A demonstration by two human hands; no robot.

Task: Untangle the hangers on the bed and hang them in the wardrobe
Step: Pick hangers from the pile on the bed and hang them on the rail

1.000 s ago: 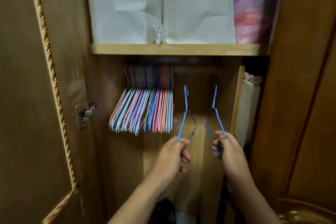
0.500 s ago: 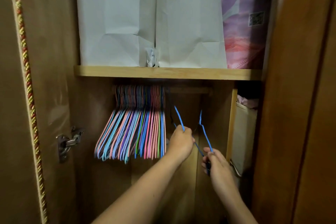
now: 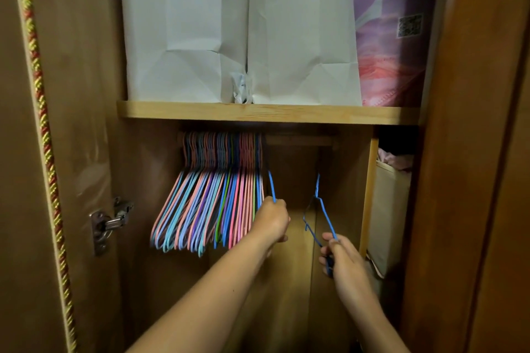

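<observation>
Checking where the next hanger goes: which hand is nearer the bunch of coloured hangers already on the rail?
Left. The left hand sits right beside the hanging bunch, at its right edge. The right hand is lower and farther right, apart from it.

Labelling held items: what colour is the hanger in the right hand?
Blue. The hanger held by the right hand shows best in the head view.

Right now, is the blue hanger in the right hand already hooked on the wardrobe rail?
No. The right hand holds the blue hanger with its hook clearly below the rail.
</observation>
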